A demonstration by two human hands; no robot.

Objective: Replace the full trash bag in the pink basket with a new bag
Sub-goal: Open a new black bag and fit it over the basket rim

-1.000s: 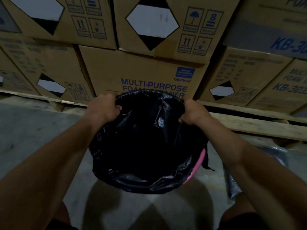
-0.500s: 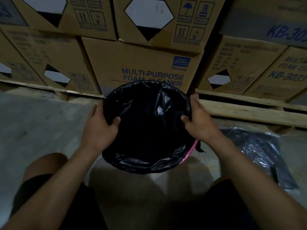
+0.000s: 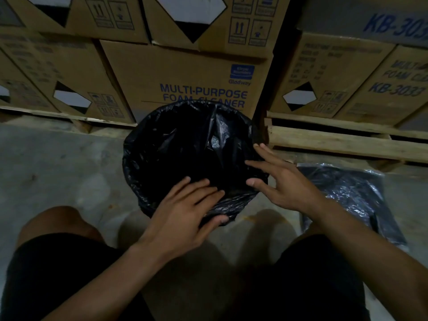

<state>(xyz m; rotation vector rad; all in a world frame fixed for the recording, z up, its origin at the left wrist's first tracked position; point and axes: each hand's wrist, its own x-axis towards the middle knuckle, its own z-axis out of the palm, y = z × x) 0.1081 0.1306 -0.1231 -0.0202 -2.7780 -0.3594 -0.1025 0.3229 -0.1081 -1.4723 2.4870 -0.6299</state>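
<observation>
A black trash bag point(image 3: 185, 147) lines the basket on the concrete floor in front of me, its edge folded over the rim all round, so no pink shows. My left hand point(image 3: 183, 214) lies flat on the near rim with straight fingers pressing the plastic. My right hand point(image 3: 275, 181) hovers at the right rim, fingers spread and straight, holding nothing. A second black bag point(image 3: 352, 195), shiny and crumpled, lies on the floor to the right.
Stacked cardboard boxes point(image 3: 185, 75) on wooden pallets point(image 3: 335, 142) stand directly behind the basket. Grey concrete floor point(image 3: 58, 163) spreads to the left. My knees in dark shorts point(image 3: 46, 274) flank the basket at the bottom of the view.
Both hands left the sides of the rim. The left one moved to the near rim and lies flat; the right one opened with fingers spread. The pink edge is now covered.
</observation>
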